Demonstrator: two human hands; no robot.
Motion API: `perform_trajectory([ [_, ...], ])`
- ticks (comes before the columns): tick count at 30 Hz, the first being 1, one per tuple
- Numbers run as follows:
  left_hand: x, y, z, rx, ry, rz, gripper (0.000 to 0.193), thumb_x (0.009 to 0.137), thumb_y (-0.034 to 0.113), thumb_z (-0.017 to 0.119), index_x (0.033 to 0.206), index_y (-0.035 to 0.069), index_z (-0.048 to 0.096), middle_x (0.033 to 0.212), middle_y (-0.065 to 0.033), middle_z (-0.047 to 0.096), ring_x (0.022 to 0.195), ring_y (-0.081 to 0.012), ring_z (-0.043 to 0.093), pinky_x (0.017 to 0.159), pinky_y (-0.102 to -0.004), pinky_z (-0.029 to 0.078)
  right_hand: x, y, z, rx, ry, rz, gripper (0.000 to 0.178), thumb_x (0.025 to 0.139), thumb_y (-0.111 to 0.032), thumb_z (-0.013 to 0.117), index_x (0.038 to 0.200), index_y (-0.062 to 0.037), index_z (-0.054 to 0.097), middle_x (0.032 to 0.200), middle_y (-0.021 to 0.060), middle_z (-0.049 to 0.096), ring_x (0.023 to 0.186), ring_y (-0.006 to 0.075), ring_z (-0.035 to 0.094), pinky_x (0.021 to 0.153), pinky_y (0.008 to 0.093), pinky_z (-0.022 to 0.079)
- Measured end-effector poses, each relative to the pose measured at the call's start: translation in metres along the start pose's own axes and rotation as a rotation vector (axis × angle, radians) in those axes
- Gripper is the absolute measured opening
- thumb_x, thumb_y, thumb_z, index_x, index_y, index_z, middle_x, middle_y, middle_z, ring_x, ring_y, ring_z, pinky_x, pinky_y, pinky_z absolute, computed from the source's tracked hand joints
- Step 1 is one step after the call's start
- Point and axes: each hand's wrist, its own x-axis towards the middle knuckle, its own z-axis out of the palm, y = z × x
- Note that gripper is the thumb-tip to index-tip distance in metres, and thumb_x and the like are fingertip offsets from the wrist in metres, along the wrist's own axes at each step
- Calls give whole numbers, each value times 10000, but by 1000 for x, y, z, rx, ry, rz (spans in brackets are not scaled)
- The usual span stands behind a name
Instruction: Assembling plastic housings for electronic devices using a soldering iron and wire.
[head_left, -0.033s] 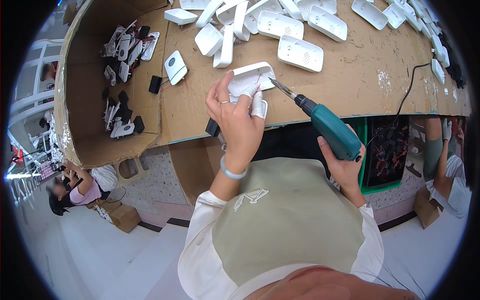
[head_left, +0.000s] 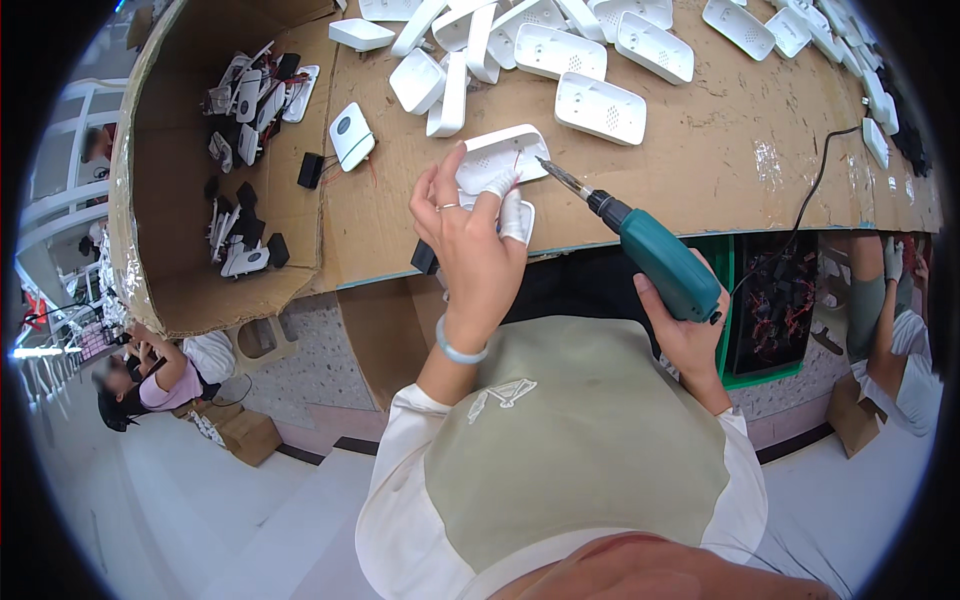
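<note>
My left hand [head_left: 470,235], with white wrapping on thumb and a finger, reaches over a white plastic housing [head_left: 530,140] lying open side up on the cardboard. Its wrapped fingertips pinch at a thin red wire [head_left: 517,160], which shows just above them. Under the same hand lies a smaller white piece [head_left: 527,232], partly hidden, and beside it a black block [head_left: 425,256]. My right hand [head_left: 685,325] is wrapped round the teal body of an electric screwdriver [head_left: 665,262]. The tool's pointed tip hangs at the housing's right end; whether it touches cannot be told.
Several white housings [head_left: 600,107] lie at the back. A white cover with wires [head_left: 352,137] sits left, beside a large carton [head_left: 145,200] holding wired parts. A black cord [head_left: 815,175] crosses at right; below stands a green crate [head_left: 725,345]. Other people [head_left: 165,375] work nearby.
My left hand has shifted very slightly left. The screwdriver and its tip have moved a tiny bit left as well.
</note>
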Motion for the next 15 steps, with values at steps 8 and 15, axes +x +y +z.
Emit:
perform_trajectory([
  [8,-1,3,-11,17,-25,86,140,826,24,736,962,13,766,1247,-178,640,1190,-413,494,1028,-509,373,3,0,2,-5,-20,-25,209,809,28,790,988,43,682,915,130,689,820,234,656,771,310,521],
  [15,1,-10,14,16,50,75,256,753,46,747,1008,40,766,1005,-103,687,974,-318,594,975,-484,389,7,6,9,19,11,-40,202,811,30,791,977,40,678,898,133,683,797,236,650,737,312,516],
])
